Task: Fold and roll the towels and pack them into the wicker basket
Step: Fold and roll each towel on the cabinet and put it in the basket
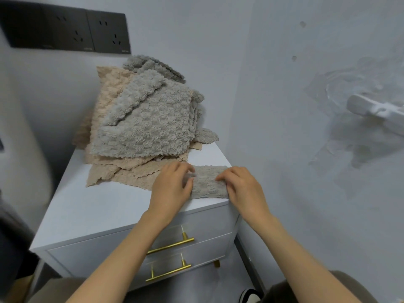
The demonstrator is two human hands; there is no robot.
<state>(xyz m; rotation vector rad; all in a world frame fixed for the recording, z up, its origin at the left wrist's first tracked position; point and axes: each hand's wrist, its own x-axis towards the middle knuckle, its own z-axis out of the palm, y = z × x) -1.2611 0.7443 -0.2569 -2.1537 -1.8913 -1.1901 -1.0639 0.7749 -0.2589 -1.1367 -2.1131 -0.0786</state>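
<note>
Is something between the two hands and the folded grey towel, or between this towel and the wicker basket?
Nothing: left hand and right hand hold the folded grey towel. The wicker basket is not in view, so that path cannot be judged.

The grey towel (pixel 207 182) before me was soft, bobbly cloth with a deep, matt pile, as were the beige towels (pixel 109 88) stacked behind it. The white tabletop (pixel 98 206) looked smooth and faintly satin; the drawer handles (pixel 172 244) were shiny, brass-coloured metal.

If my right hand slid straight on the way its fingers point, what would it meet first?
Probably the left hand, just across the folded grey towel both hands hold.
</note>
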